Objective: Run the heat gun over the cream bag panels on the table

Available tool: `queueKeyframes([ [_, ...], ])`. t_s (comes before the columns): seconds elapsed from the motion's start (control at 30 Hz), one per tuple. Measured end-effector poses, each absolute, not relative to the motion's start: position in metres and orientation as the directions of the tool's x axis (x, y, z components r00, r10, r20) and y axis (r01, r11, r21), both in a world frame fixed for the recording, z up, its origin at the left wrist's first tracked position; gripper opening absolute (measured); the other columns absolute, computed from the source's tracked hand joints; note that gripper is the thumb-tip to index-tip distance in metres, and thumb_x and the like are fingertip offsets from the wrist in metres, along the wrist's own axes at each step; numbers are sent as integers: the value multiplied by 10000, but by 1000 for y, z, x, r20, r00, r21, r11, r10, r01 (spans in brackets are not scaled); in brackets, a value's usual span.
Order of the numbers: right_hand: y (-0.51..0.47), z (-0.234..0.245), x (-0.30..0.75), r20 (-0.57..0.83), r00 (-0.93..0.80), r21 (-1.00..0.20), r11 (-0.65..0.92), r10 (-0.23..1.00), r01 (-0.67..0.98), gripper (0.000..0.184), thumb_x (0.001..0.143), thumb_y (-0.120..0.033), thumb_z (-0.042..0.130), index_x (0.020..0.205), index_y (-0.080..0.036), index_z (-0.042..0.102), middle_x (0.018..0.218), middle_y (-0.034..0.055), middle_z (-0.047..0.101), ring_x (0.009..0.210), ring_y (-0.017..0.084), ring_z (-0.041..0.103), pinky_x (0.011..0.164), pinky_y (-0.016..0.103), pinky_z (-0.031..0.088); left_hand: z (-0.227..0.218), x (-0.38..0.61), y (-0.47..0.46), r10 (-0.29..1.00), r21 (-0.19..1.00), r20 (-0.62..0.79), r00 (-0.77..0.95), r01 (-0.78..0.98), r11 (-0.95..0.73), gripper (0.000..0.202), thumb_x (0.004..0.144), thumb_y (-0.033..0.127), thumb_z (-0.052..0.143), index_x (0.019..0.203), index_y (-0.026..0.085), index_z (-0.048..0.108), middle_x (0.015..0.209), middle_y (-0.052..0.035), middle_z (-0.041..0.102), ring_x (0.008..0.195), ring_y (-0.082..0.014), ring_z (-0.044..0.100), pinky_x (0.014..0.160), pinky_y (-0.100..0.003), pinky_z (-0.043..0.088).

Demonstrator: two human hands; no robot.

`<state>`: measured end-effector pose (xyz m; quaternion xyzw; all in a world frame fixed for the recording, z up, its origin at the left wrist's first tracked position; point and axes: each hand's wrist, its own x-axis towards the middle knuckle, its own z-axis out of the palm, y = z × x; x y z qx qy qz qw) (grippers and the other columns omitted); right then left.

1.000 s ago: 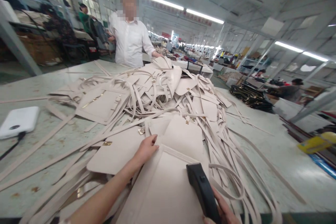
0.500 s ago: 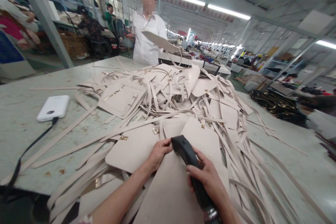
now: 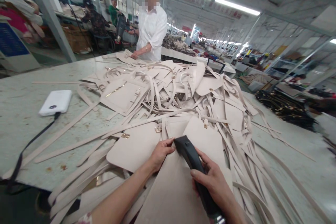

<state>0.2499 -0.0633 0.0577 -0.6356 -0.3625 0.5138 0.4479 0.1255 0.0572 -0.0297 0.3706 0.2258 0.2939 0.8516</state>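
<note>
My right hand [image 3: 214, 178] is wrapped around a black hand-held tool [image 3: 193, 162] shaped like a hair clipper. Its head rests at the top edge of a beige bag panel [image 3: 168, 196], which slopes down toward me. With thumb and fingers pinched, my left hand [image 3: 161, 154] grips that same edge just left of the tool's head. Beneath lie more beige bag pieces; a flap [image 3: 133, 147] with a gold clasp [image 3: 125, 135] is on the left and another panel [image 3: 204, 136] on the right. The fingertips hide part of the held edge.
A heap of beige bag parts and straps [image 3: 168, 87] covers the middle of the table [image 3: 15, 112]. At left sits a white power bank [image 3: 56, 102] with a black cable [image 3: 31, 147]. Across the table stands a person in white [image 3: 152, 31]. Black stacked pieces [image 3: 283, 108] lie at right.
The person opposite has lowered a beige piece from the air onto the far left of the heap. My view has shifted slightly; both my hands keep their grips at the panel's edge.
</note>
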Motion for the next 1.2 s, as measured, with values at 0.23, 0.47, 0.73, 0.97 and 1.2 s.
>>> queueKeyframes([
  [0.23,-63,59,250,-364,187,-928,-371,912,3,652,701,-227,592,1296,-217,324,485,-70,527,362,102,474,349,212,422,-32,125,58,664,772,-146,733,-336,540,497,613,142,607,1109,138,575,903,-58,669,761,-207,610,747,-311,440],
  [0.47,-59,63,250,-277,313,-959,-283,908,-25,681,700,-247,619,1306,-194,312,498,-70,519,391,98,474,376,206,423,-31,127,59,672,824,-167,722,-272,498,433,612,165,592,1042,118,590,860,-56,656,685,-168,585,680,-269,421],
  [0.73,-92,44,255,-283,504,-949,-315,816,-24,763,651,-360,670,1307,-200,315,525,-62,525,401,116,485,365,223,436,-28,149,76,836,993,-102,539,108,52,187,611,223,532,741,122,620,609,12,562,575,-117,470,546,-214,325],
  [0.97,-114,29,254,-312,495,-937,-348,811,-19,814,642,-344,658,1331,-184,253,623,-42,561,423,102,476,410,223,421,-15,149,102,775,974,-138,616,227,-8,160,570,150,491,583,124,648,469,34,514,507,-104,429,517,-219,283],
  [1.2,-107,33,253,-309,401,-949,-310,863,-64,721,663,-281,614,1307,-211,297,601,-61,495,418,102,471,380,215,400,-13,141,98,715,972,-234,659,185,147,190,591,230,537,697,104,630,499,32,540,431,-73,405,445,-192,276],
])
